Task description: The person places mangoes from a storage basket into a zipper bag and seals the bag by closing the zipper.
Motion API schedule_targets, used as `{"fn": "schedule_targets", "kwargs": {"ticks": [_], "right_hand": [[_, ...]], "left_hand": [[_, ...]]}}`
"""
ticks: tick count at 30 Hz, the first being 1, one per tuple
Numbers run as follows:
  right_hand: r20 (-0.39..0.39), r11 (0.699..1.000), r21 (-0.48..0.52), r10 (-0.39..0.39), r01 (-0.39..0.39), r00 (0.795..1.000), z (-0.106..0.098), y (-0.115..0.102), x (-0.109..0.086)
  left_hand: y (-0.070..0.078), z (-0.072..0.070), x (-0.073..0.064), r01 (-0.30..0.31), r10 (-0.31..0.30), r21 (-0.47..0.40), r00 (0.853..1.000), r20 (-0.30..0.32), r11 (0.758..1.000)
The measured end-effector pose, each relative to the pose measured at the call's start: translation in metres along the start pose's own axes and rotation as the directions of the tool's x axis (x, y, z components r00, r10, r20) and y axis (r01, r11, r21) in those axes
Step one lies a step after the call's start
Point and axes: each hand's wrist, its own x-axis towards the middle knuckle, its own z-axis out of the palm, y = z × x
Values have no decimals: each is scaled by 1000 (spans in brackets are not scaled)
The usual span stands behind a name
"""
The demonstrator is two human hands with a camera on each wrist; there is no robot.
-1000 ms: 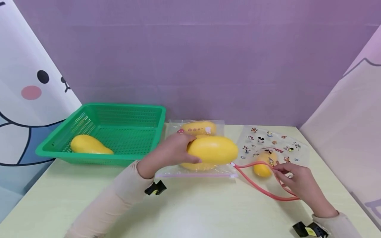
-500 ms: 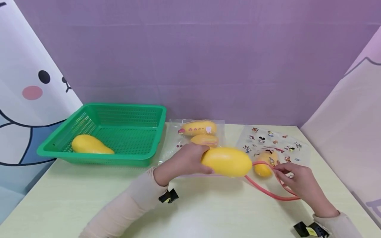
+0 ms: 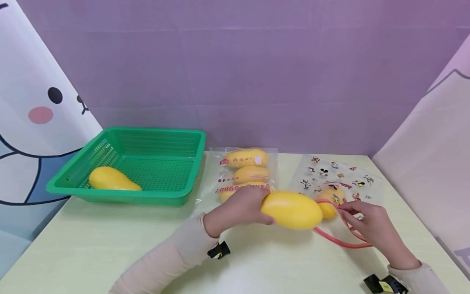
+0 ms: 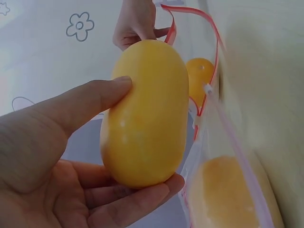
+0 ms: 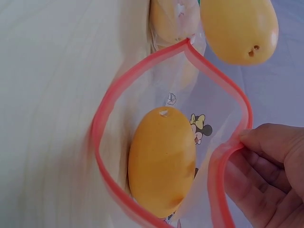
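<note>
Fruit (image 3: 292, 210) is being held by the left hand (image 3: 240, 207) just outside the bag (image 3: 339, 175), whose red rim (image 5: 100, 123) the right hand (image 3: 363, 220) is pinching. Bagging is seemingly under way, the next move probably calling for a wide rim

The fruit (image 3: 291, 210) is yellow, the cartoon-printed bag (image 3: 332, 175) red-edged.

Middle bag (image 3: 210, 179) lies between basket (image 3: 128, 197) and right bag (image 3: 316, 176).

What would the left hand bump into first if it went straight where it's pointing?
Beyond the yellow fruit it holds, the left hand would probably meet the red rim of the cartoon-printed plastic bag; depth is unclear.
</note>
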Motion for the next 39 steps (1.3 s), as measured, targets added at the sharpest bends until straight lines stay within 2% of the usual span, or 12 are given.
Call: {"fn": "schedule_targets", "kwargs": {"ticks": [14, 20, 28, 39], "right_hand": [[-32, 999, 11, -48, 49, 998, 1, -1, 0], [-31, 999, 19, -40, 41, 999, 1, -2, -1], [-45, 998, 14, -61, 61, 997, 1, 0, 2], [-38, 998, 14, -62, 62, 997, 2, 2, 0]], "left_hand": [[15, 23, 4, 36, -34, -19, 996, 81, 999], [22, 27, 7, 17, -18, 5, 997, 76, 1000], [32, 34, 11, 70, -74, 53, 994, 81, 996], [45, 44, 20, 57, -68, 139, 995, 74, 989]]}}
